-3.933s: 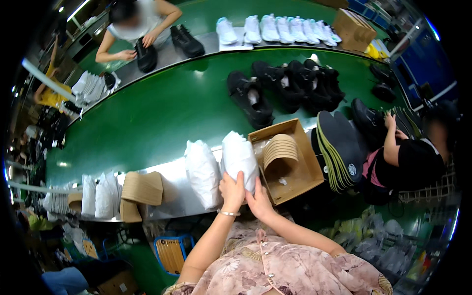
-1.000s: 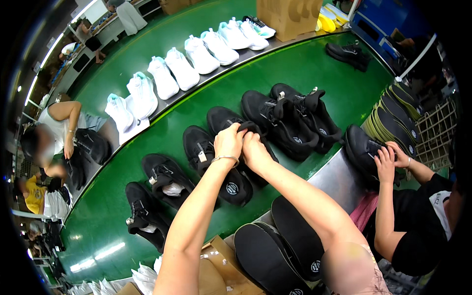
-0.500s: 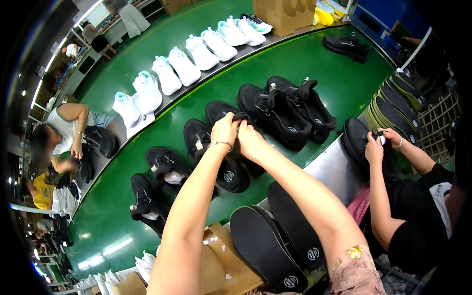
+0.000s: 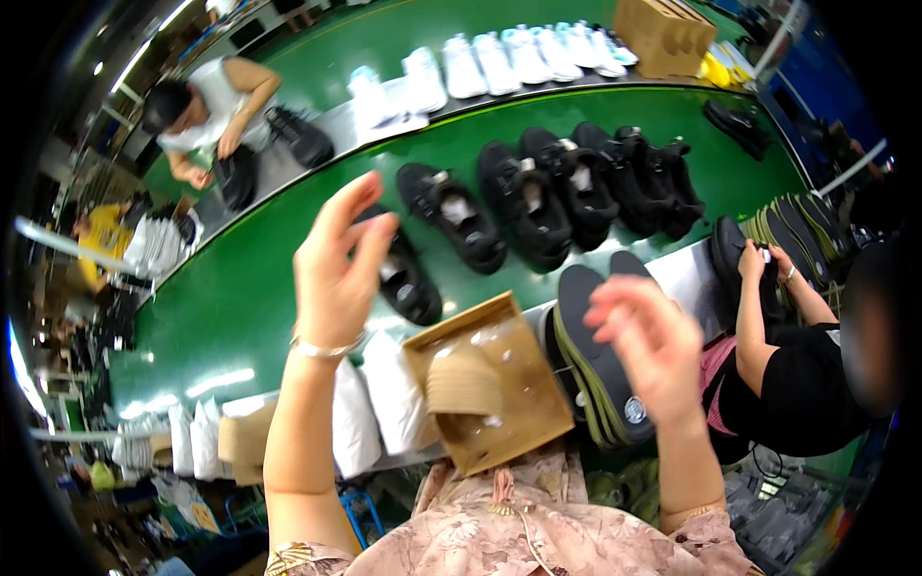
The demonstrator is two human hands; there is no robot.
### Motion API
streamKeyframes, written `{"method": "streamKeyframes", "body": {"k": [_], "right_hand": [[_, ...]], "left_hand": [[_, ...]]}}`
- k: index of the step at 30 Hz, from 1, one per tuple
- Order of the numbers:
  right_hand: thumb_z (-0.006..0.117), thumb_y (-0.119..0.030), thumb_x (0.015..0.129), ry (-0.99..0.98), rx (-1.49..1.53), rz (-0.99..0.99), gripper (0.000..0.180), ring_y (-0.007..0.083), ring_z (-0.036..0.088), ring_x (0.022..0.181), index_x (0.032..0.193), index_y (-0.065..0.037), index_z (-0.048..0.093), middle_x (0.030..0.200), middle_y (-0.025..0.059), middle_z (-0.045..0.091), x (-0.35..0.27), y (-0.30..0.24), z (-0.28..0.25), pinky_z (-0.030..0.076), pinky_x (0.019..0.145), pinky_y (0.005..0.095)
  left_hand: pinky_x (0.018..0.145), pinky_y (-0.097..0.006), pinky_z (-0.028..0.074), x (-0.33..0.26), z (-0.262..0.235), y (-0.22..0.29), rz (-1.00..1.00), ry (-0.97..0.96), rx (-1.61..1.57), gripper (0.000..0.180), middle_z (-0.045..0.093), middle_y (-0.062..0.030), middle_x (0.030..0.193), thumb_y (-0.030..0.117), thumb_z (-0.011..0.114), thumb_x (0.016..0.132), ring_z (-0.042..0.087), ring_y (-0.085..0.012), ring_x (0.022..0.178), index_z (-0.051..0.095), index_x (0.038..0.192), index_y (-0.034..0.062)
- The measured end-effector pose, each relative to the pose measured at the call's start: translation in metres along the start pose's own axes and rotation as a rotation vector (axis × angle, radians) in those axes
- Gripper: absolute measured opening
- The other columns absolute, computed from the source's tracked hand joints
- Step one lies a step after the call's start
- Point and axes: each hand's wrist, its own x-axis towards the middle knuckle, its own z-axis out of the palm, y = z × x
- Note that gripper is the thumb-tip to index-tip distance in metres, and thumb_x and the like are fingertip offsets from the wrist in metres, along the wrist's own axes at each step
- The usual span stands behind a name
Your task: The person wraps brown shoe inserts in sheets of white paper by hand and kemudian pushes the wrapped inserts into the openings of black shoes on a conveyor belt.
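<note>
My left hand (image 4: pixel 338 264) is raised at the near edge of the green belt, its thumb and fingers apart and nothing in it. Just beyond it, partly covered by it, lies a black shoe (image 4: pixel 411 286). Over a stack of black insoles with olive undersides (image 4: pixel 588 305) hovers my right hand (image 4: pixel 655 344), slightly blurred, its fingers loosely bent and spread, holding nothing. A row of black shoes (image 4: pixel 533 206) runs along the green belt (image 4: pixel 288 317), some with white stuffing inside. Between my forearms stands an open cardboard box (image 4: pixel 523 413) with a curved tan piece (image 4: pixel 463 386) in it.
White wrapped bundles (image 4: pixel 396 389) lie beside my left forearm. At right, a co-worker's hands (image 4: pixel 759 264) handle a black shoe near more insoles (image 4: pixel 792 230). Across the belt, another person (image 4: pixel 216 115) works on black shoes. White shoes (image 4: pixel 499 62) line the far ledge.
Both hands have let go of the black shoe on the belt and drawn back and apart, left hand leftward, right hand over the insoles. The view has shifted, bringing the cardboard box fully into sight.
</note>
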Motion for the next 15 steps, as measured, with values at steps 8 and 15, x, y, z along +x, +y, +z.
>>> {"method": "streamKeyframes", "body": {"k": [8,15], "right_hand": [[0.056,-0.004,0.085,-0.687,0.012,0.251,0.021,0.0216,0.063,0.081,0.104,0.004,0.055,0.1,0.0165,0.058,-0.161,0.039,0.201,0.052,0.068,0.0273],[0.063,-0.022,0.08,-0.471,-0.295,0.169,0.062,0.0362,0.046,0.114,0.127,0.007,0.033,0.123,0.028,0.043,-0.188,0.11,0.319,0.041,0.091,0.0372]], "left_hand": [[0.081,-0.028,0.046,-0.258,-0.164,-0.087,-0.639,0.378,0.372,0.027,0.06,-0.0113,0.103,0.012,0.054,0.09,0.057,-0.0173,0.096,0.053,0.112,-0.0027],[0.082,-0.032,0.046,-0.353,-0.125,-0.166,-1.083,0.355,0.091,0.068,0.054,-0.0209,0.115,0.047,0.053,0.087,0.054,-0.0238,0.102,0.04,0.125,-0.0088]]}}
